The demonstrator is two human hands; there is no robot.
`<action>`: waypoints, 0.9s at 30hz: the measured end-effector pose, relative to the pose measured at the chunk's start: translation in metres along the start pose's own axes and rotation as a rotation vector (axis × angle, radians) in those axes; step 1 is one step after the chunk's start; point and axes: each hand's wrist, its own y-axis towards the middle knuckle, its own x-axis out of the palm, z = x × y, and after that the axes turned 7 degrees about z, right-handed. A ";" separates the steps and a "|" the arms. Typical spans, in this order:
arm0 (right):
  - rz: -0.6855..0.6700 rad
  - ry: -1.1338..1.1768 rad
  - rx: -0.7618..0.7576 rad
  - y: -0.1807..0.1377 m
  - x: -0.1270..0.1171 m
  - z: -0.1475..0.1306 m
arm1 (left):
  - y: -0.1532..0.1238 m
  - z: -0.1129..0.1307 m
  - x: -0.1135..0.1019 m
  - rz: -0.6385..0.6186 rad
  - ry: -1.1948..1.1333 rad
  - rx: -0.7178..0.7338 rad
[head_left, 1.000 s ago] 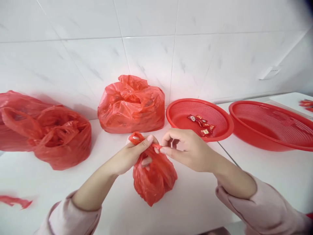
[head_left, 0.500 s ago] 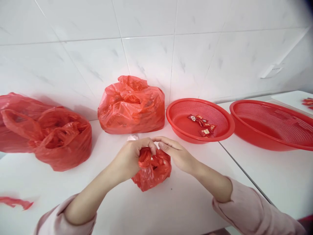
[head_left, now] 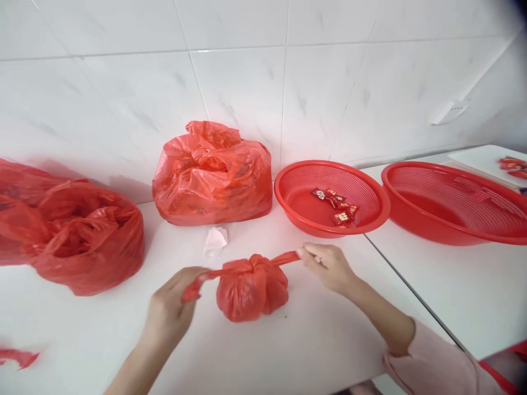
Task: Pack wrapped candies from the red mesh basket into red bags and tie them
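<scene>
A small red plastic bag [head_left: 252, 293] rests on the white table, bunched into a round bundle with a twisted knot on top. Its two handles are stretched tight to either side. My left hand [head_left: 171, 302] is closed on the left handle, whose loose end sticks out past the fingers. On the other side, my right hand [head_left: 327, 266] pinches the right handle between thumb and fingers. What lies inside the small bag is hidden by the plastic. Just behind it is a crumpled whitish scrap [head_left: 216, 240].
A large full red bag [head_left: 212, 184] stands against the tiled wall; other red bags [head_left: 88, 241] sit left. Right are a red colander [head_left: 284, 206] holding several small red packets [head_left: 340, 206] and another colander [head_left: 436, 230]. A red plastic strip [head_left: 20, 356] lies front left.
My hands were together over the bag's loose, gathered top. Now they have moved apart, pulling the handles outward, and the top is drawn into a tight knot. The view has shifted slightly.
</scene>
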 end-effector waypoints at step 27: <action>-0.034 0.415 -0.181 0.037 0.027 -0.078 | 0.011 0.043 0.069 -0.112 -0.512 -0.667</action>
